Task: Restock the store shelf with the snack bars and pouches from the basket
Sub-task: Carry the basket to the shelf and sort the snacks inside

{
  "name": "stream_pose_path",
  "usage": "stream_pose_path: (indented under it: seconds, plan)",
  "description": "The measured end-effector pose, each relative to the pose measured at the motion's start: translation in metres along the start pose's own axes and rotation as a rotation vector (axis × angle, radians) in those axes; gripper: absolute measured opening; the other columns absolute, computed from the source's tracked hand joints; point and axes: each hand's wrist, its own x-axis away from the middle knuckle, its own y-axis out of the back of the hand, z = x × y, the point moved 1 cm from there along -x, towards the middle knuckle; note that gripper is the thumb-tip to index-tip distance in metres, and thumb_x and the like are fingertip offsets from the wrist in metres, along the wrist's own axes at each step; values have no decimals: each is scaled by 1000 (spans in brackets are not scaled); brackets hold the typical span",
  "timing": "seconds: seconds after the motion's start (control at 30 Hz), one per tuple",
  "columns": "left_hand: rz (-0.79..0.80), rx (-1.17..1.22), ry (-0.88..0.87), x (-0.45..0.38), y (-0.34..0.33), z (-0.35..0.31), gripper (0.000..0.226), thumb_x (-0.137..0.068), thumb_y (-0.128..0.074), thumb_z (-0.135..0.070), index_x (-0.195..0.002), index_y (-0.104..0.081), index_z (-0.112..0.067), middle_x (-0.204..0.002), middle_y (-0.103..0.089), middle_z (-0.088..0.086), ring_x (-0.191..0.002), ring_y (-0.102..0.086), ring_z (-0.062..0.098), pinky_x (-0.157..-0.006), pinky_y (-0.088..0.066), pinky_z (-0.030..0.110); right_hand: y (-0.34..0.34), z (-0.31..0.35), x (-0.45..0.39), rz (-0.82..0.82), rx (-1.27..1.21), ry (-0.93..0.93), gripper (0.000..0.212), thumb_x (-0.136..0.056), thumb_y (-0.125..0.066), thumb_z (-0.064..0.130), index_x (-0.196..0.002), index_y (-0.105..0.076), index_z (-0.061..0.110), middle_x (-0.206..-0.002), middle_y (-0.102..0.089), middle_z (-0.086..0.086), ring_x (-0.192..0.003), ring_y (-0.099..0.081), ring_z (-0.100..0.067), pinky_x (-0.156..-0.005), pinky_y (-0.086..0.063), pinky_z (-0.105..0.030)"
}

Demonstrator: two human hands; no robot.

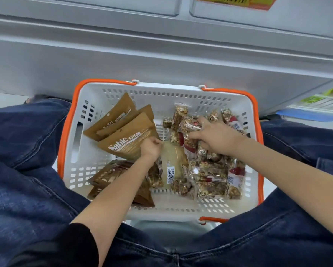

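Observation:
A white basket (181, 206) with orange handles sits between my knees. Brown Sable pouches (123, 145) lie in its left half. Several clear-wrapped nut snack bars (210, 182) fill the right half. A pale packet with a barcode (171, 160) lies in the middle. My left hand (151, 148) pinches the lower right corner of the nearest brown pouch. My right hand (213, 137) reaches into the bar pile, its fingers curled round a wrapped bar (188, 126) at the top of the heap.
A grey metal shelf base (161, 60) runs across just beyond the basket. At the far right a low shelf holds green and blue packs (323, 101). My legs in blue jeans (27, 160) flank the basket on both sides.

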Motion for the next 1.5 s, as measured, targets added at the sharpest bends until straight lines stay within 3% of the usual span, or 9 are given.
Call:
stream_pose_path:
  seconds: [0.17,0.3,0.4,0.53,0.67,0.8,0.93,1.07,1.5]
  plan:
    - [84,-191,-259,18,43,-33,21,-92,-57,-9,-72,-56,-15,-82,-65,9,-68,-56,17,-55,-43,21,1,-1,-1,-4,-13,-5,50,-89,-47,8,-132,-47,34,-142,-29,-24,-77,-57,-21,-77,-47,-32]
    - [21,-112,-386,51,105,-56,23,-95,-53,-13,-73,-52,-21,-79,-57,7,-71,-51,15,-62,-39,22,-8,7,-8,18,95,-57,44,-96,-47,27,-138,-41,37,-156,-8,-23,-137,-26,-40,-110,-24,-49]
    - [56,91,-378,78,152,-58,18,-95,-53,-16,-78,-54,-18,-75,-53,2,-67,-48,14,-59,-39,27,-3,19,-18,-44,91,-22,41,-94,-50,39,-134,-49,32,-159,5,-15,-145,-1,-37,-115,-12,-55]
    - [146,406,-413,104,194,-51,16,-98,-45,-10,-83,-52,-14,-79,-53,4,-71,-53,14,-64,-52,24,20,42,-31,-309,-561,-30,58,-86,-67,26,-137,-41,19,-155,-26,-9,-137,-35,-27,-110,-35,-41]
    - [208,627,-436,108,208,-49,9,-84,-58,-24,-77,-63,-23,-73,-61,-5,-65,-59,4,-61,-54,17,30,55,-36,-206,-1443,-80,55,-90,-63,22,-137,-33,17,-129,-56,3,-117,-55,-15,-90,-49,-19]
    - [174,659,-378,94,208,-34,6,-84,-61,-23,-86,-63,-18,-87,-67,-2,-82,-66,9,-75,-56,25,35,46,-30,-316,-1428,-108,23,-97,-52,18,-118,-59,20,-107,-65,4,-98,-62,-11,-87,-50,-22]
    - [-63,-8,-219,73,193,8,16,-92,-54,0,-89,-67,-8,-92,-68,7,-84,-65,16,-87,-50,35,62,23,-11,-607,-833,33,19,-95,-52,9,-80,-59,19,-70,-56,13,-67,-50,-3,-60,-35,-18]
    - [229,-711,-300,55,136,19,24,-89,-53,3,-100,-72,-6,-109,-67,6,-104,-61,18,-94,-43,26,65,12,-1,-619,-592,34,18,-94,-52,10,-80,-60,3,-70,-59,-6,-70,-50,-22,-60,-27,-25]
    - [405,-1071,-53,18,122,17,64,-76,-74,-36,-131,-52,-11,-133,-56,7,-119,-53,26,-98,-44,33,53,35,-14,-334,-637,148,18,-96,-52,14,-82,-63,11,-69,-59,7,-63,-50,-5,-59,-34,-17]
